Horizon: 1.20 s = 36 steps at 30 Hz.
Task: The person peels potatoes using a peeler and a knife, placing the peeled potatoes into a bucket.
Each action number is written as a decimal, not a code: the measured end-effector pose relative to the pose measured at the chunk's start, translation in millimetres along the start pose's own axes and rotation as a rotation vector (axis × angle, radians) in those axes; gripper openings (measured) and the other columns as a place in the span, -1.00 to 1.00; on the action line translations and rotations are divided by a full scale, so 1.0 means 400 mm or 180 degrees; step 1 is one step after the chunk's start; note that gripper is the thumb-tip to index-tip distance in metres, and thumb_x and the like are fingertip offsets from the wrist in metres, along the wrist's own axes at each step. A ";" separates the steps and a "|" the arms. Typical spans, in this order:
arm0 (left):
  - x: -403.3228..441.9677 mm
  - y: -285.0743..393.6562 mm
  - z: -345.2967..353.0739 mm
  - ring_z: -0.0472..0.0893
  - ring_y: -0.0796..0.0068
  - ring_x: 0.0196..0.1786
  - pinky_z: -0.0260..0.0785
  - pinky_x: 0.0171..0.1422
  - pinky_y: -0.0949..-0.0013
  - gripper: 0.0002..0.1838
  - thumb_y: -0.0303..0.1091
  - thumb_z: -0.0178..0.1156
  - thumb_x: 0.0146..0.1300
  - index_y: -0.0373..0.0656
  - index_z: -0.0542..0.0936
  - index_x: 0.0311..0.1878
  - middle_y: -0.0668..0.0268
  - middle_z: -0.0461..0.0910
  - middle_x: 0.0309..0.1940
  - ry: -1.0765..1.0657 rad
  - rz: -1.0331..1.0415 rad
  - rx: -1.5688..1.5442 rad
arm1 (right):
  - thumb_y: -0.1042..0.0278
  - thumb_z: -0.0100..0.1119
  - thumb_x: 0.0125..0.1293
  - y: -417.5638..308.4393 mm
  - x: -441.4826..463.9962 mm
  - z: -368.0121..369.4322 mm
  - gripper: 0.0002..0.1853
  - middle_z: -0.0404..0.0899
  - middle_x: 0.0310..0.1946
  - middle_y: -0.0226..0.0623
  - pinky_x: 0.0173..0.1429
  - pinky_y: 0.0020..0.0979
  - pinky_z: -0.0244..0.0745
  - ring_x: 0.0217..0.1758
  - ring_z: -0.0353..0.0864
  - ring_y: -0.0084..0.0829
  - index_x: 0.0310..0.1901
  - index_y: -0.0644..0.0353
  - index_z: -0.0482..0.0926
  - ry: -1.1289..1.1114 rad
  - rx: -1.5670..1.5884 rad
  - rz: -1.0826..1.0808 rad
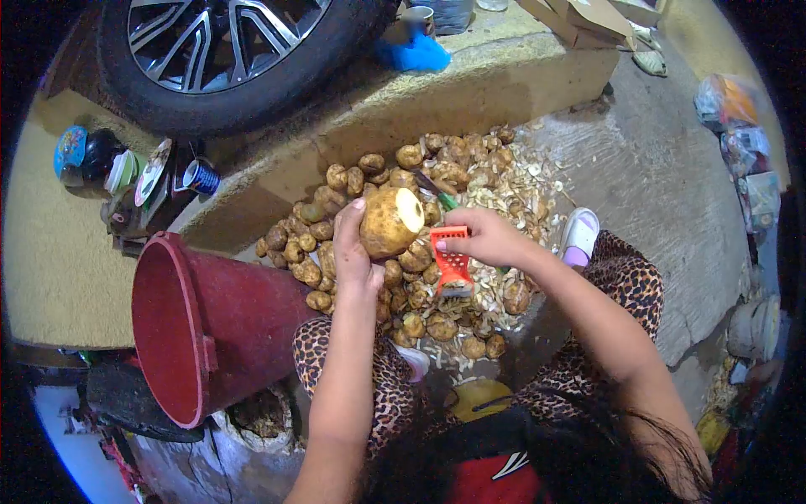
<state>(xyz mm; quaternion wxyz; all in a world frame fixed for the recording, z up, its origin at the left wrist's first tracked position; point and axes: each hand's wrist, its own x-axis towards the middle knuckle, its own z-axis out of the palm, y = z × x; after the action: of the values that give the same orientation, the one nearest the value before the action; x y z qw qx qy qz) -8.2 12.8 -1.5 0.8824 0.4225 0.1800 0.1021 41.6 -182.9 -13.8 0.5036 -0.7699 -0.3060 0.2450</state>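
A large brown potato [386, 228] is gripped in my left hand [350, 245], fingers wrapped round its left side. One pale patch of bare flesh shows at its upper right; the rest still has skin. My right hand [483, 238] is closed on the top of an orange peeler [452, 262] with a perforated body, its blade end pointing down. The peeler is just right of the potato, apart from it. Below both hands lies a heap of unpeeled potatoes [327, 200], with pale peelings [533, 189] scattered to its right.
A red bucket [243, 290] lies tilted at the left, its mouth facing left. Behind the heap runs a concrete step [487, 92], bearing a car wheel [311, 76] and a blue plastic bag [416, 55]. Bags [760, 197] line the right side. A blue-striped cup [201, 176] is at the left.
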 end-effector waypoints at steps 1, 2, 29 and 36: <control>-0.004 0.005 0.003 0.56 0.34 -0.11 0.46 -0.05 0.20 -0.63 -0.16 0.09 0.18 -0.20 0.40 -0.04 0.20 0.52 -0.14 -0.0084 -0.0080 -0.0025 | 0.22 0.19 0.16 0.013 0.003 -0.006 -0.77 0.41 -0.60 -0.48 -0.37 -0.49 0.30 -0.48 0.34 -0.65 -0.44 0.21 0.46 -0.0077 0.0287 0.0040; -0.010 0.014 0.005 0.56 0.34 -0.10 0.46 -0.05 0.17 -0.62 -0.14 0.08 0.18 -0.19 0.41 -0.03 0.21 0.53 -0.13 -0.0053 -0.0240 -0.0108 | 0.23 0.19 0.16 0.021 0.002 -0.007 -0.77 0.41 -0.60 -0.48 -0.37 -0.49 0.29 -0.49 0.33 -0.64 -0.45 0.22 0.46 -0.0164 0.0582 0.0087; -0.020 -0.013 0.029 0.52 0.42 -0.17 0.37 -0.21 0.27 -0.50 0.17 0.14 0.01 0.06 0.47 -0.06 0.41 0.54 -0.21 0.0511 -0.1130 -0.0154 | 0.32 -0.01 0.14 -0.029 -0.056 0.049 -0.83 0.37 -0.44 -0.11 -0.46 -0.23 0.50 -0.48 0.55 -0.20 -0.23 0.00 0.52 0.0397 -0.2804 -0.0791; -0.028 0.020 0.023 0.58 0.42 -0.20 0.45 -0.25 0.26 -0.56 0.07 0.07 0.13 -0.04 0.48 -0.07 0.32 0.58 -0.21 0.0056 -0.1226 -0.0106 | 0.37 0.01 0.13 -0.010 -0.025 0.047 -0.84 0.41 -0.42 -0.09 -0.41 -0.21 0.50 -0.46 0.56 -0.14 -0.25 0.02 0.54 0.0608 -0.2658 -0.0804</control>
<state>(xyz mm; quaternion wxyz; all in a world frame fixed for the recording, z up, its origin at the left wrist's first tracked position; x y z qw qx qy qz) -14.8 7.4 12.5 0.8909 0.3647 0.2636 -0.0620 20.7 -177.0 -16.4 0.2016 -0.8830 -0.4224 -0.0352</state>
